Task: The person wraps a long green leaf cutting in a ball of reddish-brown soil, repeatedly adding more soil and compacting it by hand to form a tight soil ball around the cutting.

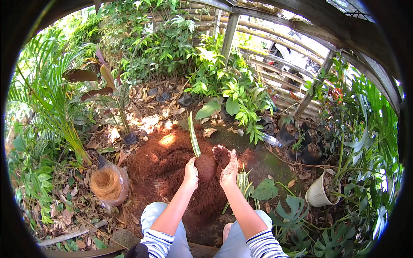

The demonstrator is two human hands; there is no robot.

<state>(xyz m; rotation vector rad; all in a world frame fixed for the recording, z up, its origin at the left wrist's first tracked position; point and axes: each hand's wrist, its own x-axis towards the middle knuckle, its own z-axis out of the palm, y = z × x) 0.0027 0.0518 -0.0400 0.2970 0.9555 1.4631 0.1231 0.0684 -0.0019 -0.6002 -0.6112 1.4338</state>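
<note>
My left hand [191, 173] is pressed against the left side of a round mass of reddish-brown soil [206, 166], its thumb up near the top. Whether a pot or bag wraps this mass is hidden. From its far left edge rises a long green snake plant leaf [194, 137] with pale margins, leaning slightly left. My right hand [229, 171] is cupped palm-up to the right of the mass, holding loose dark soil [221, 157]; crumbs stick to its fingers. Around both hands spreads a heap of reddish-brown, fibrous soil [155, 167].
A plastic bag of coconut fibre [105, 184] stands at left. Variegated snake plant leaves [244, 182] lie beside my right forearm. A white pot [322, 190] tilts at right, near black nursery bags [311, 151] and a plastic bottle [271, 140]. Bamboo fencing [274, 58] runs behind.
</note>
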